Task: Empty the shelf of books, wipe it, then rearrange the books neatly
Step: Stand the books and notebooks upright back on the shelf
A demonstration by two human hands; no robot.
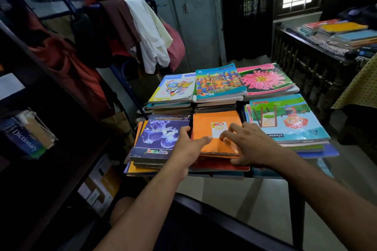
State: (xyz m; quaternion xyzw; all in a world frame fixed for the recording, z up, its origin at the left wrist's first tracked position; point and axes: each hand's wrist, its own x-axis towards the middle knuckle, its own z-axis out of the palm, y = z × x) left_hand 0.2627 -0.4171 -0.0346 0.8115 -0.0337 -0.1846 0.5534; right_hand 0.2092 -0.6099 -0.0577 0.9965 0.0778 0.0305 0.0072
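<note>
both hands on the orange book, front middle stack

your left hand [184, 145] and right hand [252, 144] both rest on the orange book [216, 132], which tops the middle stack in the near row on the surface [265, 175]. the left fingers [205, 139] lie fairly straight, thumb across the book's near left corner and the rest running up its left edge against the purple book [157, 138] beside it. the right fingers [234, 128] are bent and spread, tips pressing on the cover near the white label, thumb low at the near right edge. neither hand plainly has the book pinched; they look to be squaring or steadying it.

the book's long axis runs away from you, so it lies straight ahead between your hands, each about equally near. if it goes back to the shelf [61, 132], that stands to your left, so the left hand has the shorter carry.

the shelf is dark and cropped; only a dictionary [24, 140] shows in it, and you cannot tell whether the boards are wiped. the lower books under the orange one are largely covered by your hands.
</note>
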